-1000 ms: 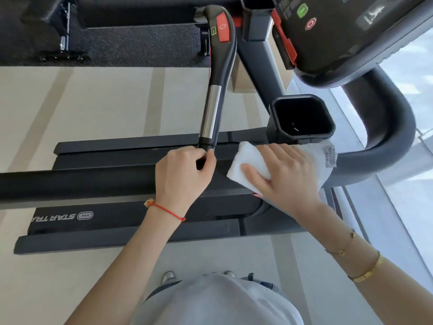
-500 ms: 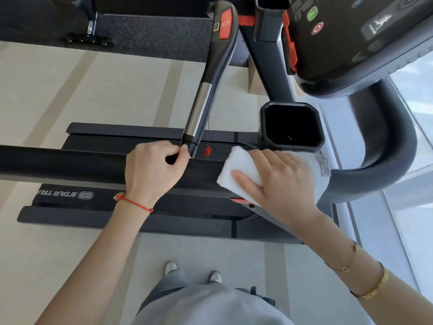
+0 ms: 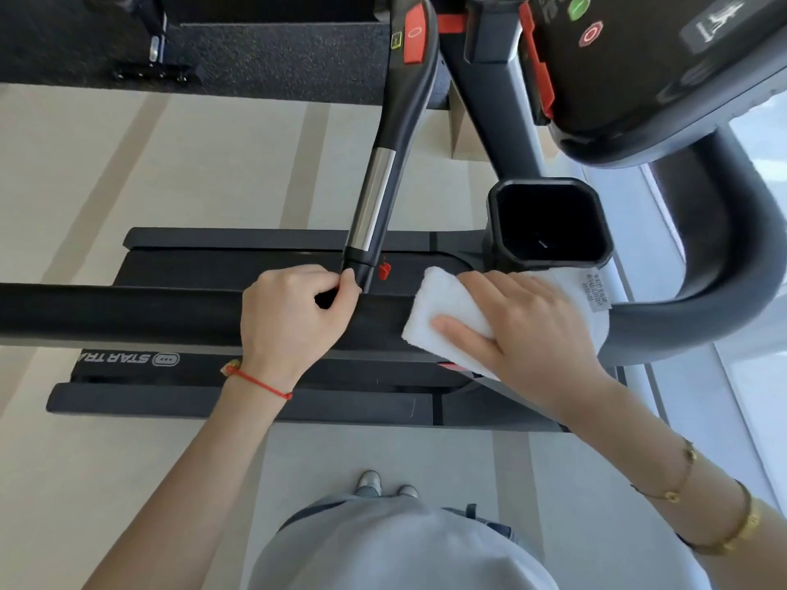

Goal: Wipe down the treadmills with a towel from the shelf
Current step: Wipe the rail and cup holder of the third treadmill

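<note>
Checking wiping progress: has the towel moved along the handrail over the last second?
No clear move. The towel sits just below the cup holder under the right hand, right of the left hand, as before; only the camera shifted.

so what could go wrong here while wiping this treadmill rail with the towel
1. The right hand presses the folded white towel flat on the black side handrail; its loose end with the label could bunch or slip off.
2. The left hand grips right beside the towel, so a leftward stroke may bump it.
</note>
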`<state>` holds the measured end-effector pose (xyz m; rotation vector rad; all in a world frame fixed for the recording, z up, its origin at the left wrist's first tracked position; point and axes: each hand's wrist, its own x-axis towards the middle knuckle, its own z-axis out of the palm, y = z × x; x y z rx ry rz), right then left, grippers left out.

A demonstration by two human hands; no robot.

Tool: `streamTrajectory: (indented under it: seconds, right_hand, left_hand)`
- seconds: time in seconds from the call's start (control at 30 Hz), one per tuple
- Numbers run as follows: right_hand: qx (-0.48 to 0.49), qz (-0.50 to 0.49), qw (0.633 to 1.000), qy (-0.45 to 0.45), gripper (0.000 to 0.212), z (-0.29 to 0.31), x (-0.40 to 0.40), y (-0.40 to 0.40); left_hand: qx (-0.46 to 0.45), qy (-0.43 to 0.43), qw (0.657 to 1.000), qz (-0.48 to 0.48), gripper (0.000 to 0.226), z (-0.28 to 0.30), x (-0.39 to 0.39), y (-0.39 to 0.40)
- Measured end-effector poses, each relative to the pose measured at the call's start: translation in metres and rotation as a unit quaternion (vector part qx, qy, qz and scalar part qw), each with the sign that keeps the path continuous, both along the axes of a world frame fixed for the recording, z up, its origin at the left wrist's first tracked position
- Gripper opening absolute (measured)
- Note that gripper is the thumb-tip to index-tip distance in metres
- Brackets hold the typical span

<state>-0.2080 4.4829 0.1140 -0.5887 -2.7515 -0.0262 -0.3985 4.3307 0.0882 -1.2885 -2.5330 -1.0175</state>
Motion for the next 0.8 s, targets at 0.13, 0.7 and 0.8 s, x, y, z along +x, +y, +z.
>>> streamTrajectory:
  seconds: [0.13, 0.7, 0.8]
  right_hand:
    - [0.018, -0.009, 1.0, -0.006, 0.054, -0.001, -0.025, -0.015]
    - [0.004, 0.012, 1.0, 0.02, 0.053, -0.004, -0.043, -0.027]
    - [-0.002, 0.048, 0.999, 0.027, 0.06, -0.008, -0.029, -0.024]
  left_hand:
    - [-0.006, 0.01, 1.0, 0.005, 0.045, 0.0, 0.0, -0.001]
    - [0.022, 0.013, 0.997, -0.073, 0.025, 0.008, 0.006, -0.012]
    - [0.02, -0.002, 0.997, -0.074, 0.02, 0.01, 0.006, -0.011]
